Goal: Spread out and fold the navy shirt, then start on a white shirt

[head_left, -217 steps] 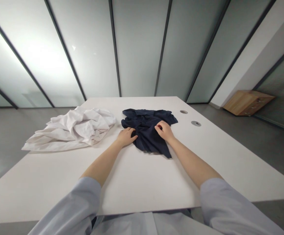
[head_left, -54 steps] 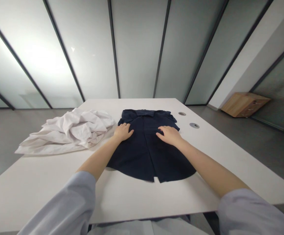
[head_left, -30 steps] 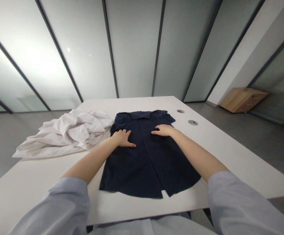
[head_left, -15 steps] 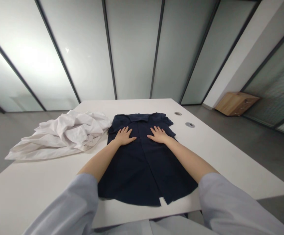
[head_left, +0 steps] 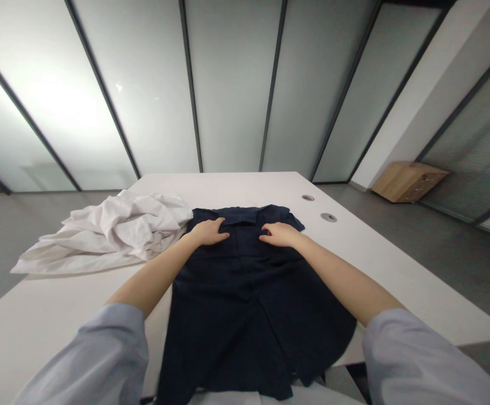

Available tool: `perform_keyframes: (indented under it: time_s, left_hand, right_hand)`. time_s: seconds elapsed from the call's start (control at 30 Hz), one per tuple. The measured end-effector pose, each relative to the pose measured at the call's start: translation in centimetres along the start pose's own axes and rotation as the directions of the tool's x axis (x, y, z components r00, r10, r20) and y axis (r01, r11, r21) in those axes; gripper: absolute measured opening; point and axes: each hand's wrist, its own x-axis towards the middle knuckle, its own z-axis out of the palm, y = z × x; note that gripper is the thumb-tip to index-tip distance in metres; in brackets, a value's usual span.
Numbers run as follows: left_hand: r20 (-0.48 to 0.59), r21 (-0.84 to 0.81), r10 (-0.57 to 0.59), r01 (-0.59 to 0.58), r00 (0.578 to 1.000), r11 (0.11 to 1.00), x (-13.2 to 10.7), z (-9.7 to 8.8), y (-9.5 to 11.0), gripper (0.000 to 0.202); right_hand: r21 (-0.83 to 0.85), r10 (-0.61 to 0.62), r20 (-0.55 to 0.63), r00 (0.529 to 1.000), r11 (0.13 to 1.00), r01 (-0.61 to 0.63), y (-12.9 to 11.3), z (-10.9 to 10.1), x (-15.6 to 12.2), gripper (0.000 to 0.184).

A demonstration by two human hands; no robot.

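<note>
A shirt [head_left: 245,304] is laid flat along the middle of the table [head_left: 396,270], its collar toward the far edge and its hem hung over the near edge. A heap of cloth [head_left: 109,233] is piled at the left edge, touching the shirt's far left shoulder, and two round holes [head_left: 328,217] are set toward the far right corner. The left hand [head_left: 207,231] and right hand [head_left: 279,234] are rested on the shirt just below the collar

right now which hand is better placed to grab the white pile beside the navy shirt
Left. The left hand rests on the navy shirt near its collar, right beside the white garment pile. The right hand sits on the far side of the collar and would likely have to cross over.
</note>
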Motion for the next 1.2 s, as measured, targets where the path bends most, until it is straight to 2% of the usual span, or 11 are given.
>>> perform_keyframes:
  time_s: [0.07,0.17,0.33,0.4,0.47,0.53,0.63,0.73,0.87,1.03,1.2]
  left_hand:
    - [-0.082,-0.07,-0.064,0.058,0.995,0.996,1.8,0.4,-0.3,0.074]
    - [-0.083,-0.124,-0.185,0.174,0.979,0.977,4.4,1.6,-0.4,0.076]
    - [-0.057,-0.358,-0.282,0.244,0.958,0.901,7.5,2.5,-0.2,0.055]
    - [-0.063,-0.503,-0.33,0.255,0.942,0.826,8.2,2.1,-0.4,0.053]
    - [-0.115,-0.592,-0.366,0.232,0.923,0.772,8.8,1.4,-0.6,0.056]
    - [-0.196,-0.614,-0.359,0.171,0.912,0.77,9.0,0.8,-0.8,0.059]
    - [-0.244,-0.502,-0.273,0.12,0.931,0.856,8.5,0.5,-0.6,0.071]
    - [-0.163,-0.212,-0.15,0.114,0.975,0.971,6.5,1.1,0.5,0.072]
    - [-0.092,0.085,-0.182,0.19,0.979,0.978,2.9,2.3,3.2,0.066]
    - [-0.031,0.147,-0.255,0.257,0.967,0.955,0.8,3.4,6.0,0.073]
    - [0.013,0.139,-0.31,0.306,0.951,0.942,2.4,4.2,5.2,0.085]
  right_hand:
    - [0.185,0.069,-0.083,0.994,0.981,-0.053,0.4,-0.2,2.2,0.05]
    - [0.407,0.194,-0.085,0.977,0.902,-0.144,0.6,0.2,5.7,0.052]
    - [0.432,0.258,-0.123,0.958,0.883,-0.182,-0.1,1.1,9.6,0.032]
    - [0.461,0.316,-0.144,0.938,0.86,-0.219,-0.4,0.8,10.5,0.04]
    - [0.555,0.33,-0.219,0.918,0.816,-0.162,-0.5,0.4,11.0,0.053]
    - [0.624,0.299,-0.299,0.906,0.78,-0.051,-0.5,0.0,11.2,0.061]
    - [0.568,0.191,-0.332,0.924,0.823,0.034,-0.5,-0.1,10.5,0.066]
    - [0.366,0.043,-0.302,0.952,0.928,0.074,-0.7,0.3,8.6,0.068]
    - [0.025,-0.039,-0.189,0.981,0.999,0.044,-1.8,1.2,4.9,0.055]
    - [-0.167,0.03,-0.116,0.993,0.985,-0.05,-3.2,2.5,1.3,0.061]
    - [-0.1,0.143,-0.038,0.989,0.984,-0.146,-2.3,3.9,2.0,0.073]
